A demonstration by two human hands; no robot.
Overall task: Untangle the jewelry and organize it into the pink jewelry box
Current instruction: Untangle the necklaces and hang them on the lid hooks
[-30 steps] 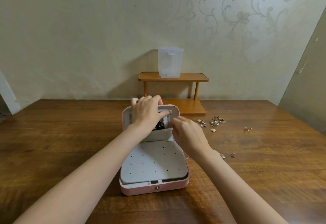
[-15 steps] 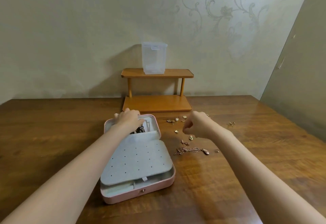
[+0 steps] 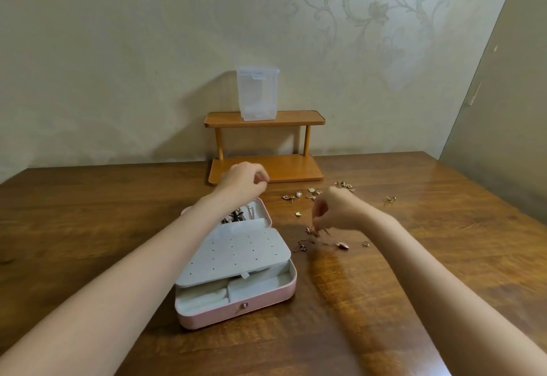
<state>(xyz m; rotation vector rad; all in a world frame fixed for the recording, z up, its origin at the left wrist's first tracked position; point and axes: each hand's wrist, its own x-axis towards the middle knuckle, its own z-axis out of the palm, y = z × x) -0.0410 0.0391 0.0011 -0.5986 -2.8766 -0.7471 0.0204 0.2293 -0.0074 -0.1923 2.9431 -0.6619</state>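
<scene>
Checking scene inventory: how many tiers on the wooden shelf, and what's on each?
2. The wooden shelf has a top tier holding a clear plastic container, and a bottom tier that looks bare, though the left hand hides its front left corner.
</scene>
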